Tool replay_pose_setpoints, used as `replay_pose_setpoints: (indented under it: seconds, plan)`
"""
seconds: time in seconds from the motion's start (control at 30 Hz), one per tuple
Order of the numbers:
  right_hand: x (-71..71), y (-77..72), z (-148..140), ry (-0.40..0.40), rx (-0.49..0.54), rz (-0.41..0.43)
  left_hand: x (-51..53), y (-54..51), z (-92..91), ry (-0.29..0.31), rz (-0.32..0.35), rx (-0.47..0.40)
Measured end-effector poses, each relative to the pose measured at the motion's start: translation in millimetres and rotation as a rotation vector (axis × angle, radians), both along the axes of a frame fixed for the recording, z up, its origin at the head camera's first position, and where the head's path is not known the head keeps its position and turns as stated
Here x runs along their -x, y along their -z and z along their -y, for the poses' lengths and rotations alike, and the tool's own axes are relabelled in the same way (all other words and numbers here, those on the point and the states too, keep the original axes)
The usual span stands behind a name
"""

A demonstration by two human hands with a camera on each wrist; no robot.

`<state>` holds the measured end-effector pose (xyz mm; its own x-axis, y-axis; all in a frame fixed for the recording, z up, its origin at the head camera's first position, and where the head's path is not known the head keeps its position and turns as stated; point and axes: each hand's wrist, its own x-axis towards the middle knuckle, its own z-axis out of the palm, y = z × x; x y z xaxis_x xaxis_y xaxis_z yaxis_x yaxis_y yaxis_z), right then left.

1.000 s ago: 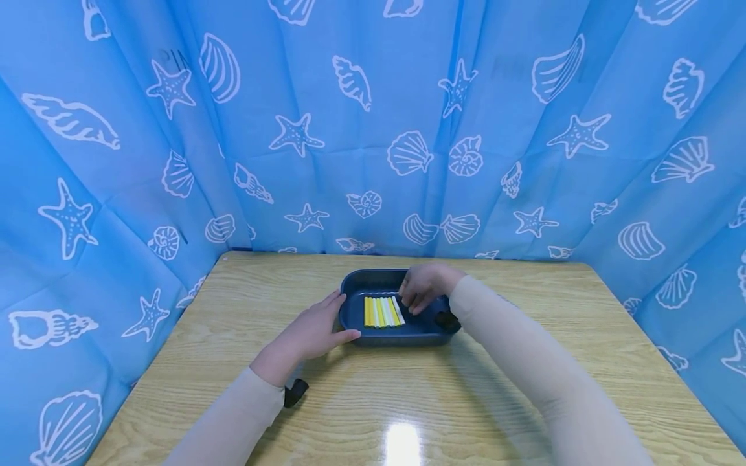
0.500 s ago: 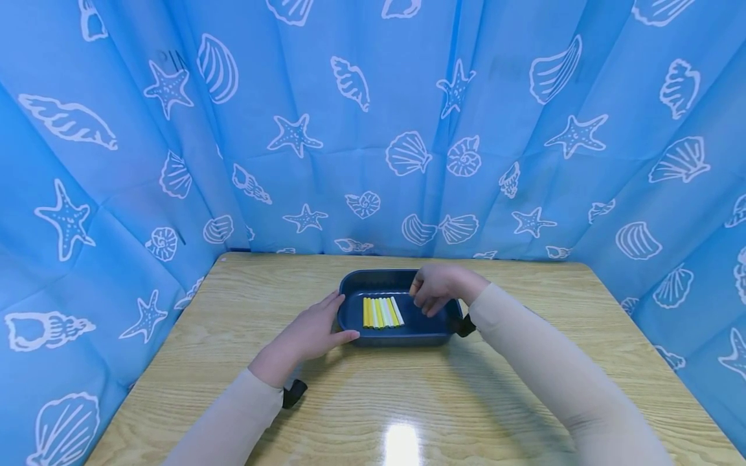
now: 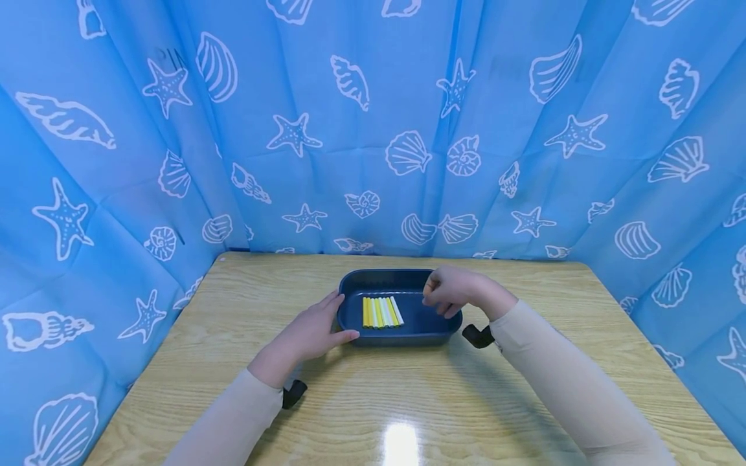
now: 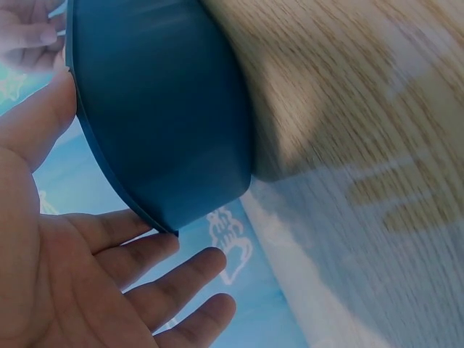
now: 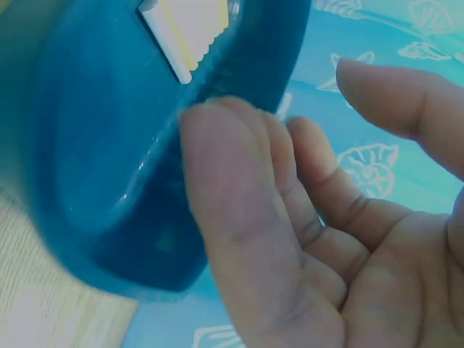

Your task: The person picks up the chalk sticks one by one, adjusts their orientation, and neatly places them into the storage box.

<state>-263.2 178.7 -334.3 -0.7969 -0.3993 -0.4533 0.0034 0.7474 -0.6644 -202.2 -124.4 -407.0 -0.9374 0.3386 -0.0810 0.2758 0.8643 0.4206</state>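
Yellow and white chalk sticks (image 3: 381, 312) lie side by side in a row toward the left of a dark blue tray (image 3: 428, 336). My left hand (image 3: 311, 329) touches the tray's left end, thumb at the near side and fingers farther back. In the left wrist view those fingers (image 4: 156, 293) are spread and fairly straight against the rim. Over the tray's right end is my right hand (image 3: 460, 291), apart from the chalk. The right wrist view shows its fingers (image 5: 235, 170) loosely bent, thumb away from them, nothing held. A white stick (image 5: 167, 43) ends the row there.
The tray stands on a wood-grain table (image 3: 350, 401) near its back edge. A blue curtain (image 3: 373, 129) with white shell and starfish prints hangs behind and at both sides. Black wrist mounts (image 3: 479, 336) show below each sleeve.
My right hand has moved right, away from the chalk row toward the tray's right end. The left hand stays on the tray, and the chalk looks unmoved.
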Motion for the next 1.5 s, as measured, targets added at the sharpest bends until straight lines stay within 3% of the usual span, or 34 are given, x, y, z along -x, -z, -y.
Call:
replay_pose_setpoints:
  seconds: [0.3, 0.47, 0.7, 1.07, 1.5]
  plan:
    - [-20.2, -0.2, -16, 0.049, 0.010, -0.115, -2.1, -0.6, 0.7, 0.002, -0.003, -0.005]
    - [-30.4, 6.1, -22, 0.066, 0.004, -0.238, -1.7, -0.7, 0.9, 0.003, -0.003, -0.005]
    - [-45.6, 17.5, -30, 0.040, -0.093, -0.460, -1.3, 1.5, 1.4, 0.008, -0.008, 0.000]
    - [-59.8, 34.9, -39, 0.122, -0.089, -0.536, -4.4, -0.3, 0.3, 0.023, -0.031, -0.004]
    - [-71.1, 43.7, -47, 0.106, -0.143, -0.632, -5.9, 4.0, 6.3, 0.057, -0.061, 0.006]
